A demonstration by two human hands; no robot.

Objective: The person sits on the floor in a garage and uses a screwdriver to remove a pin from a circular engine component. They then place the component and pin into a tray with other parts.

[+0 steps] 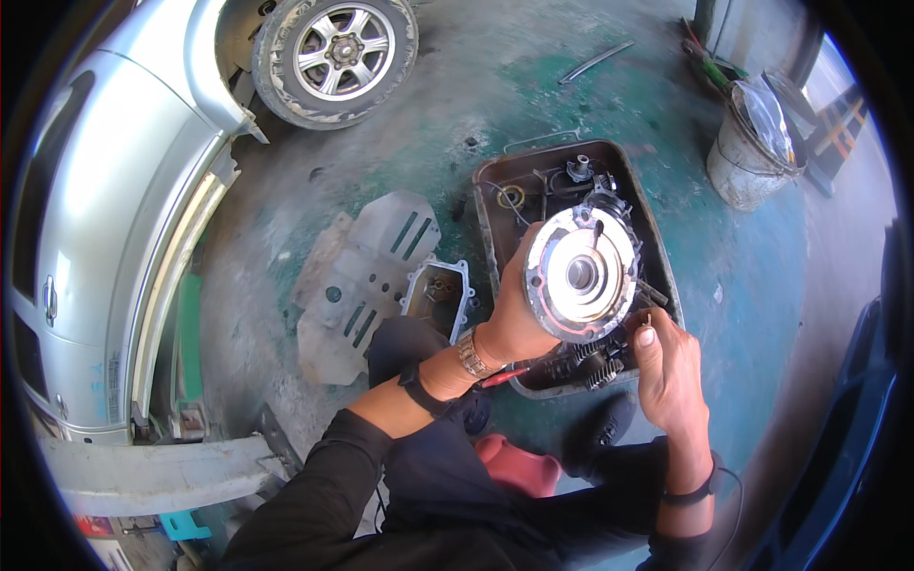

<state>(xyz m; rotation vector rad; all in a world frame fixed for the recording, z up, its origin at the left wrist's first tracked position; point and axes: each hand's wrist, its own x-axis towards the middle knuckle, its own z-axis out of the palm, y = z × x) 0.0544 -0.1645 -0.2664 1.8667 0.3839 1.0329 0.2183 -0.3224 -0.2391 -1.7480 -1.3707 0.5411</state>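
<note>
My left hand (512, 309) grips a round metal housing (562, 303) by its left edge and holds it up over the tray of parts. Its face shows a bright ringed recess with a hole in the centre, and bolt holes around the flange. My right hand (670, 376) is just below and right of the housing, thumb and fingers pinched together. Something tiny seems to show at the fingertips, too small to name. Beneath both hands lies a dark metal tray (484, 228) with gears, shafts and other greasy parts, partly hidden by the housing.
Left of the tray lie a grey metal guard plate (367, 276) and an open casing (466, 285). A silver vehicle (124, 238) with its wheel (338, 57) stands at left. A dirty bucket (747, 157) is at far right, a red stool (519, 466) below, a metal strip (596, 62) beyond.
</note>
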